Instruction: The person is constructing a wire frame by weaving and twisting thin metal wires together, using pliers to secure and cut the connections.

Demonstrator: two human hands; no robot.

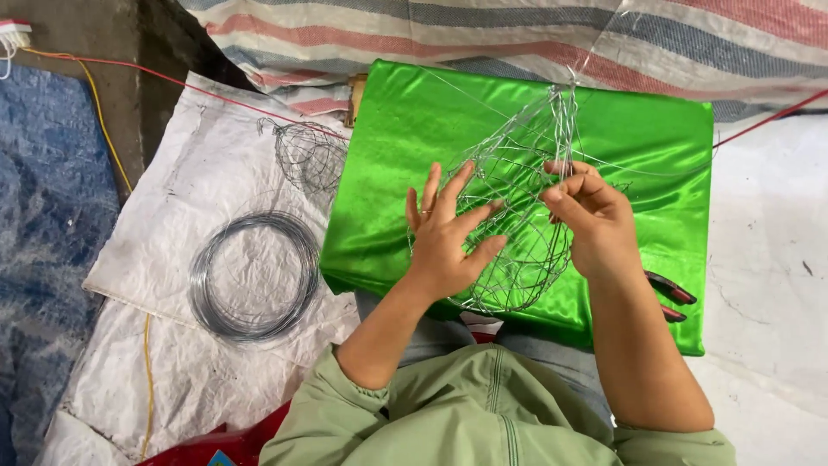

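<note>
Left hand (448,237) splayed, right hand (591,216) pinching

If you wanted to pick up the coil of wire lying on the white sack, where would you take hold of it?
Grip the wire coil at its right rim, nearest the left hand, coming straight down from above. It lies flat on the white sack as an open ring, so fingers can probably hook through the hollow middle and close around the bundled strands.
</note>
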